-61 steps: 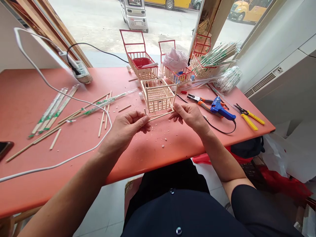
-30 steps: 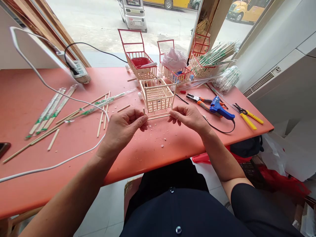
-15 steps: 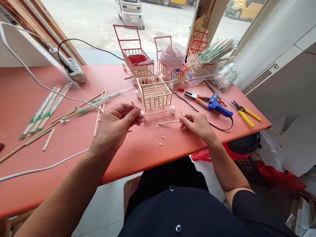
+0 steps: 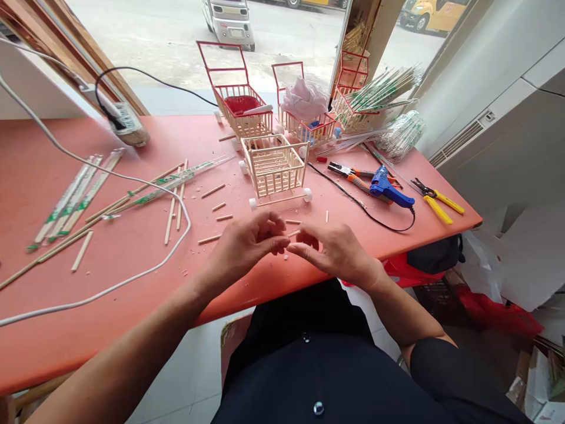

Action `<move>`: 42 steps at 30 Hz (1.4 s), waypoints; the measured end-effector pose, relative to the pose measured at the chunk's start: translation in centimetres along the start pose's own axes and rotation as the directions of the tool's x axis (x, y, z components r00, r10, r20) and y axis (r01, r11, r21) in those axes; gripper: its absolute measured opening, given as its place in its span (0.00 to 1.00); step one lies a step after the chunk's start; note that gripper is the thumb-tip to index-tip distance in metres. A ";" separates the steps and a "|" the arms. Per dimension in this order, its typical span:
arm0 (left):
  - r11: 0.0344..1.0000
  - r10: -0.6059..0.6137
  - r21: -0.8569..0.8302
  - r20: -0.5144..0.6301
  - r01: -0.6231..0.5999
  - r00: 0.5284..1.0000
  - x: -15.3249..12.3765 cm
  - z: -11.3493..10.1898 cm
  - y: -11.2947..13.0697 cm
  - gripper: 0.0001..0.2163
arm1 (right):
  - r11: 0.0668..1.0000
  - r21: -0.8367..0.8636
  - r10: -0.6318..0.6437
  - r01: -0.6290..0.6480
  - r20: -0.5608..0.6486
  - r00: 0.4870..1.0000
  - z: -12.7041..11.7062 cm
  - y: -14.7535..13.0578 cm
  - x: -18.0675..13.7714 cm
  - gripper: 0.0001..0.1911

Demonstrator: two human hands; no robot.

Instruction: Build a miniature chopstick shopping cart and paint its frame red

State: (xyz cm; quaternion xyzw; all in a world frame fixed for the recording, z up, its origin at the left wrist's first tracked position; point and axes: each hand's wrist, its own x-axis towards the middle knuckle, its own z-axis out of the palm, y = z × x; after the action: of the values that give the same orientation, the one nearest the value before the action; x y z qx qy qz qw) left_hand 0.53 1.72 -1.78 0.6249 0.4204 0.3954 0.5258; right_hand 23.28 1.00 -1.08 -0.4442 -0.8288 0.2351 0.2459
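Observation:
My left hand (image 4: 251,238) and my right hand (image 4: 338,250) are close together over the front of the table. The fingers of both are curled inward. A short wooden stick (image 4: 293,234) bridges the small gap between their fingertips, and both hands seem to pinch it; its ends are hidden. Just beyond my hands stands a miniature shopping cart (image 4: 278,174) made of bare wooden sticks, with white wheels (image 4: 308,194). Several cut stick pieces (image 4: 209,239) lie to the left of my left hand. Another piece (image 4: 327,216) lies beyond my right hand.
Red-trimmed stick carts (image 4: 247,109) stand at the back, one with bundled sticks (image 4: 384,94). On the right lie pliers (image 4: 348,174), a blue glue gun (image 4: 388,187) and yellow-handled cutters (image 4: 441,203). A white cable (image 4: 188,227) loops across the left, near wrapped sticks (image 4: 75,203).
My left hand has moved right and toward me, and my right hand slightly left and nearer, so they now almost meet. Stick pieces once hidden behind my left hand now show.

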 end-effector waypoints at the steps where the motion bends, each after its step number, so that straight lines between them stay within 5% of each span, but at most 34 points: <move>1: 0.999 0.016 0.028 0.014 -0.016 1.000 0.0 0.1 -0.3 0.10 | 0.999 0.000 -0.053 0.053 0.003 0.999 0.6 -0.2 0.0 0.21; 10: 0.972 0.123 0.203 -0.028 -0.115 0.992 0.0 -0.1 0.2 0.06 | 0.965 -0.102 -0.260 0.242 -0.238 0.936 2.5 -0.2 0.8 0.19; 15: 0.989 0.115 0.103 -0.051 -0.109 0.992 -0.1 -0.3 0.2 0.06 | 0.936 0.333 -0.058 0.118 -0.185 0.981 1.8 -0.9 1.6 0.21; 17: 0.988 0.132 0.087 -0.040 -0.128 0.990 -0.1 -0.4 0.1 0.05 | 0.809 0.588 0.067 -0.026 -0.048 0.997 1.5 -0.9 2.0 0.22; 20: 0.982 0.175 0.079 -0.018 -0.173 0.984 -0.1 -0.5 0.0 0.04 | 0.481 0.844 0.139 -0.235 0.191 0.972 1.8 -0.5 2.4 0.22; 23: 0.971 0.217 0.104 -0.025 -0.213 0.976 -0.2 -0.5 0.1 0.05 | 0.162 0.912 0.100 -0.377 0.365 0.926 2.5 0.0 2.7 0.20; 26: 0.963 0.218 0.169 -0.034 -0.209 0.975 -0.1 -0.6 0.0 0.05 | -0.019 0.878 0.046 -0.478 0.478 0.877 2.8 0.0 2.8 0.24; 31: 0.869 0.221 0.459 -0.030 -0.183 0.975 0.4 -1.5 -0.7 0.17 | -0.173 0.841 0.037 -0.513 0.526 0.850 2.6 -0.5 2.6 0.36; 34: 0.777 0.315 0.597 -0.094 -0.199 0.944 0.5 -1.8 -0.9 0.13 | -0.219 0.831 0.064 -0.511 0.535 0.842 2.5 -0.8 2.5 0.36; 37: 0.825 0.387 0.493 -0.133 -0.278 0.913 0.5 -1.5 -0.6 0.06 | -0.256 0.814 0.056 -0.521 0.551 0.833 2.7 -1.3 2.5 0.35; 42: 0.926 0.369 0.124 -0.091 -0.357 0.925 0.4 -0.7 0.0 0.06 | -0.300 0.774 -0.035 -0.558 0.576 0.817 3.3 -2.3 2.5 0.33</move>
State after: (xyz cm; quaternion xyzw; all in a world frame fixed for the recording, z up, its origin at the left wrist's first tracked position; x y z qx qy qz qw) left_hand 0.00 2.35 -1.67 0.6955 0.3465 0.4977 0.3854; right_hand 18.63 1.45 -1.74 -0.2071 -0.2258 0.9140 0.2661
